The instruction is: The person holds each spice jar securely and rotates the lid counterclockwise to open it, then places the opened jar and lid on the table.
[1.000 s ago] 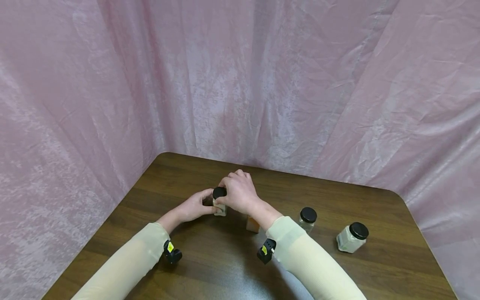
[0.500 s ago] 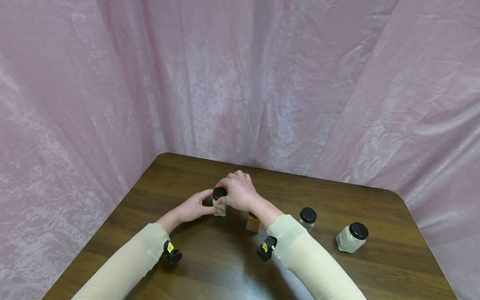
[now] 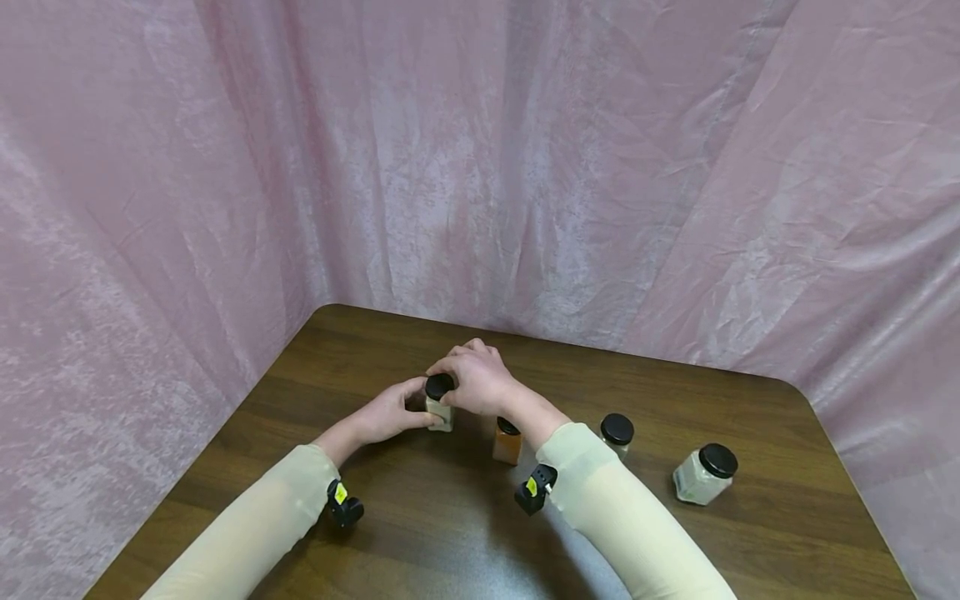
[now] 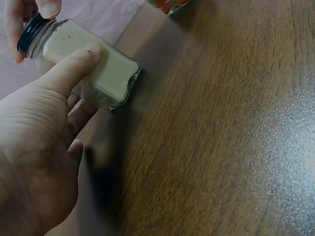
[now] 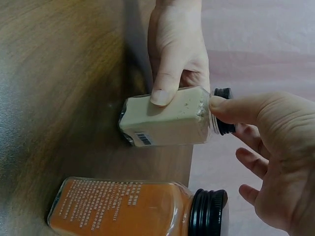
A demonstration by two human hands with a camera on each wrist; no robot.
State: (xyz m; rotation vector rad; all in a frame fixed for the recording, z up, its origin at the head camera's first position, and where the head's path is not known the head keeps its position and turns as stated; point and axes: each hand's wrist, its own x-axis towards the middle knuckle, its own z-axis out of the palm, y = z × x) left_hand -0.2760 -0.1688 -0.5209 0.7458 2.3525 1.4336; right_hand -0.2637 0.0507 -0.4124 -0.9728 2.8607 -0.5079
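Note:
A glass spice jar [image 4: 93, 64] of pale cream powder stands upright on the wooden table, topped by a black screw lid [image 3: 439, 385]. My left hand [image 3: 388, 414] grips the jar's body, its thumb flat along one side in the left wrist view. From the other side my right hand [image 3: 480, 382] pinches the lid between thumb and fingers. In the right wrist view the thumb [image 5: 241, 109] lies on the lid's edge at the jar's neck, while the other fingers are partly hidden behind the lid. A barcode label shows low on the jar.
A jar of orange powder [image 3: 507, 443] with a black lid stands beside the right forearm. Further right are a jar partly behind the sleeve [image 3: 617, 432] and a white-filled jar [image 3: 702, 477]. Pink curtains [image 3: 480, 167] hang behind the table's far edge.
My right hand has turned slightly around the lid, its fingers shifting left over it and its wrist right. More of the orange jar shows. My left hand and the held jar stay put.

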